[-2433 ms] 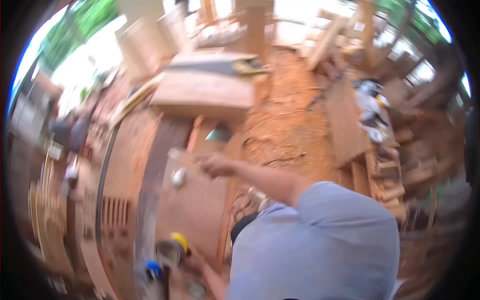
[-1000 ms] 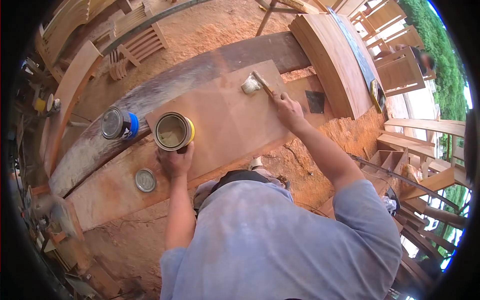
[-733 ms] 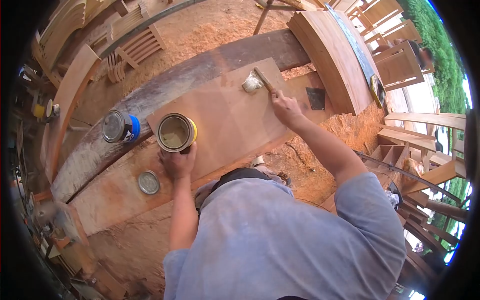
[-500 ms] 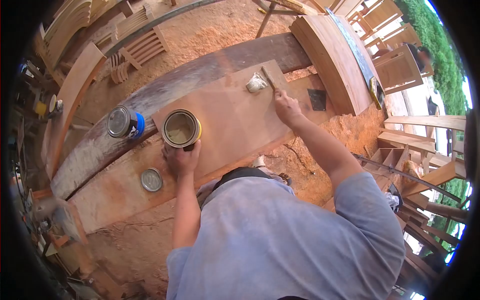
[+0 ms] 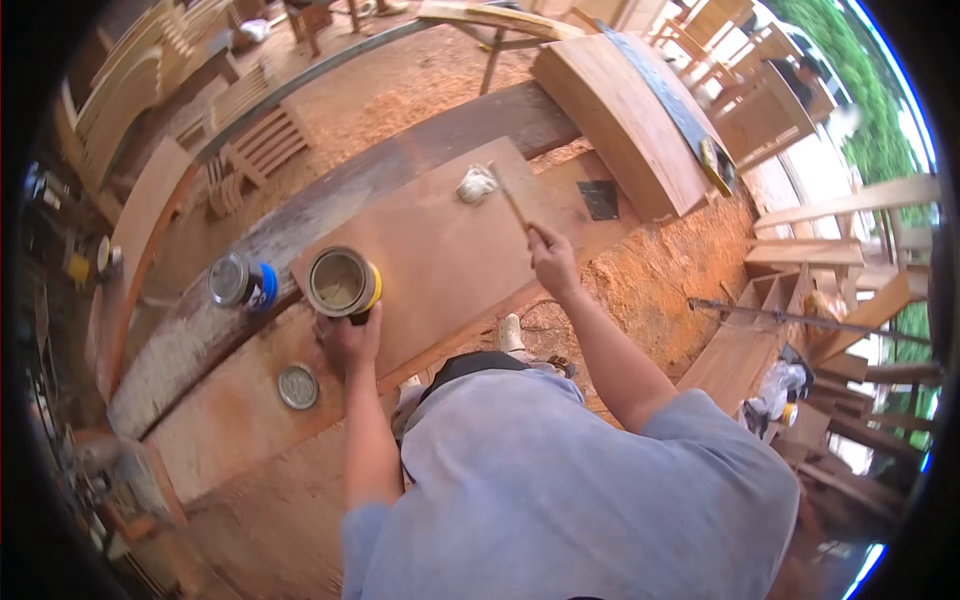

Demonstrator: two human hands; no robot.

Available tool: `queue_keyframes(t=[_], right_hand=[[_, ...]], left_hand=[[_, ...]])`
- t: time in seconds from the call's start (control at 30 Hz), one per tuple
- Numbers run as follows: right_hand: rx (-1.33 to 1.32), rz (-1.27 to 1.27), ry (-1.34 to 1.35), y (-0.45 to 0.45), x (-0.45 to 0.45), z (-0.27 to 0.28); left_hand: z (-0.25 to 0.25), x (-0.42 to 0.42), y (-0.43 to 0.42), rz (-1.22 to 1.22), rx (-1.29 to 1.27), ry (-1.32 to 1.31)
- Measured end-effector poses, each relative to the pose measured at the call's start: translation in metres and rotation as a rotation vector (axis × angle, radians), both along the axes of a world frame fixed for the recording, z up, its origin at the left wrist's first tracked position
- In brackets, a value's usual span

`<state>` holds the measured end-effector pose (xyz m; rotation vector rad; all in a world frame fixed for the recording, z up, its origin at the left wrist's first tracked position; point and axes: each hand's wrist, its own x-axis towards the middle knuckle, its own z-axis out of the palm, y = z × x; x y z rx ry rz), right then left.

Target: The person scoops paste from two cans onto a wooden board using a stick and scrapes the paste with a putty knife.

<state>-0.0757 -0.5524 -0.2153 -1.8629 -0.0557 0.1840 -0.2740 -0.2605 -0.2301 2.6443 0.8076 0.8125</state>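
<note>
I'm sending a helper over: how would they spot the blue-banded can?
Find the long dark beam. On it, left of the left hand, stands the blue-banded can. Its top looks lidded, unlike the open yellow-banded can that hand holds.

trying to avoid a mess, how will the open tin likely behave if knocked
The open tin might spill if knocked over, since pale contents show through its uncovered top. Its round wall suggests it could roll on its side.

Wooden bench [image 5: 215, 445], flat board [image 5: 440, 265], metal lid [image 5: 298, 387] (round), blue-banded can [image 5: 240, 282]
</note>
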Motion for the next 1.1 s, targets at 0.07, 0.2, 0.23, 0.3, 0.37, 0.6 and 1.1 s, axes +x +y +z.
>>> queue_keyframes(t=[0.07, 0.2, 0.23, 0.3, 0.37, 0.6, 1.1], right_hand=[[-0.025, 0.053, -0.033, -0.003, -0.007, -0.006], [-0.017, 0.173, -0.015, 0.003, -0.013, -0.007], [-0.006, 0.172, -0.029, 0.007, -0.013, -0.013], [-0.014, 0.186, -0.042, 0.012, -0.015, -0.020], [-0.115, 0.216, -0.061, 0.012, -0.021, -0.018], [-0.196, 0.184, -0.100, 0.010, -0.020, -0.021], [-0.285, 0.471, -0.262, 0.042, 0.016, 0.094]], left_hand=[[0.005, 0.000, -0.003, 0.074, -0.142, 0.057], [-0.019, -0.001, -0.001, 0.028, -0.047, -0.041], [-0.023, -0.003, 0.001, 0.053, -0.086, -0.033], [-0.011, 0.001, -0.003, 0.102, -0.387, -0.017], [0.004, 0.000, -0.003, 0.110, -0.693, -0.002], [0.031, 0.014, 0.022, -0.290, -0.776, -0.426], [0.109, 0.033, 0.016, -0.357, -0.705, 0.063]])
